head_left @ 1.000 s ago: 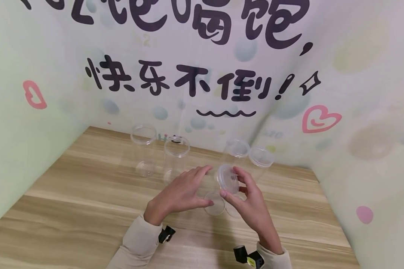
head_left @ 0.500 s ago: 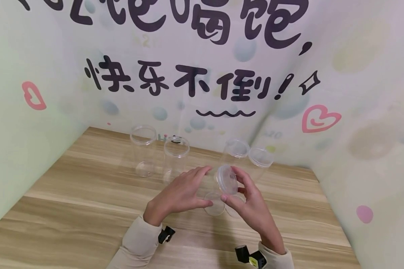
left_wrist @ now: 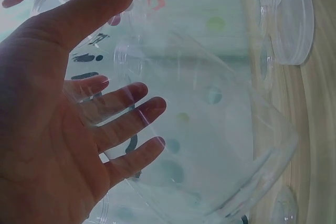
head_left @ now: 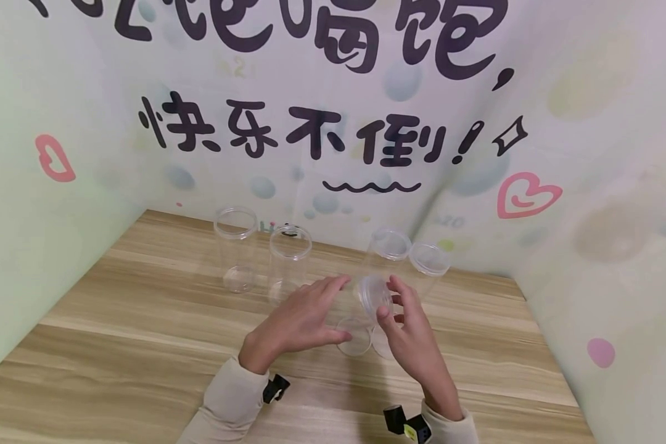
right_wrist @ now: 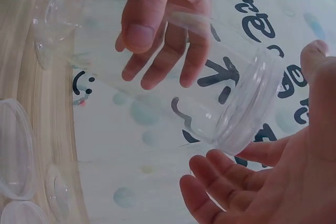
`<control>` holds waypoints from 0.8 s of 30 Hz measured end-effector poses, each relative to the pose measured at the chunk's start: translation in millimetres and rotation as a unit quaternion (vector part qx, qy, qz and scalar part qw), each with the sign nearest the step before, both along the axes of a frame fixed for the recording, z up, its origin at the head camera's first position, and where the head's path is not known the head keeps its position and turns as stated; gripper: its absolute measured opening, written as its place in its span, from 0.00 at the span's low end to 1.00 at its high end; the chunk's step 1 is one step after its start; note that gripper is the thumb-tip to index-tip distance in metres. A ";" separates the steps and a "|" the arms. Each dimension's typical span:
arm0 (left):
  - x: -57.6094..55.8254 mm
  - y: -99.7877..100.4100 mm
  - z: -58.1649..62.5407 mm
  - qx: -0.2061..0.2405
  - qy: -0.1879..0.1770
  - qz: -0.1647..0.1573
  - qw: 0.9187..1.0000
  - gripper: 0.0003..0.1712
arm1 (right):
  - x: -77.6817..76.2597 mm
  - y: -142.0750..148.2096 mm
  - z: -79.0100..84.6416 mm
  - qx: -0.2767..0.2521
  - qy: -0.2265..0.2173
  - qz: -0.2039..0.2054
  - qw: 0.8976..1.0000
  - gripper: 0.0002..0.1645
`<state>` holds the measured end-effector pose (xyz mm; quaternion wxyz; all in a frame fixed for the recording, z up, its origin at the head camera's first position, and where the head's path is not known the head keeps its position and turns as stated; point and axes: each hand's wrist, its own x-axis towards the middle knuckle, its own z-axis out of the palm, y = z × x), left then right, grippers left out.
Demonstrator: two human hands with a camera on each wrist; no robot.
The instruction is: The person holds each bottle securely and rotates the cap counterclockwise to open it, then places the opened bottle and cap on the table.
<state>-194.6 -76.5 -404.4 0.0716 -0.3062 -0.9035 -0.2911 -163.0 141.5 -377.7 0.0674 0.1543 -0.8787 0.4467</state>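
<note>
My left hand (head_left: 300,317) grips a clear plastic jar (left_wrist: 210,119) around its side, the thumb apart from the spread fingers. The jar is tilted, its mouth end towards the right, above the table. A clear lid (right_wrist: 252,103) sits on that end. Around the lid, my right hand (head_left: 413,336) spreads its fingers loosely; in the right wrist view the thumb stands off from the lid while the fingertips are right at its lower edge. Two loose clear lids, a left one (head_left: 355,345) and a right one (head_left: 384,348), lie on the table beneath the jar.
At the back left two clear jars without lids stand upright, one farther left (head_left: 240,279) and one nearer the hands (head_left: 291,254). Two lidded jars, one (head_left: 391,245) beside the other (head_left: 430,260), stand at the back right. Printed fabric walls (head_left: 288,172) border the wooden table (head_left: 116,345).
My right hand has loosened from the lid, its thumb moving off to the right. The lid stays on the jar, and my left hand holds it in nearly the same place.
</note>
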 end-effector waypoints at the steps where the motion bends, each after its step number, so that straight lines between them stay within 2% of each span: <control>1: 0.3 0.4 -0.1 -0.001 0.001 -0.001 1.000 0.52 | 0.1 -0.7 -0.1 0.003 -0.002 -0.006 1.000 0.48; 13: 1.2 1.4 0.4 0.003 0.009 -0.009 1.000 0.51 | -0.1 -4.7 4.7 0.005 -0.062 -0.026 0.998 0.45; 19: 1.6 1.0 0.5 0.005 0.010 -0.010 1.000 0.52 | 0.0 -4.4 4.1 0.010 -0.053 -0.033 0.998 0.45; 24: 2.0 0.8 1.1 0.004 0.010 -0.007 1.000 0.52 | 1.3 -6.0 4.4 0.014 -0.036 -0.033 0.999 0.41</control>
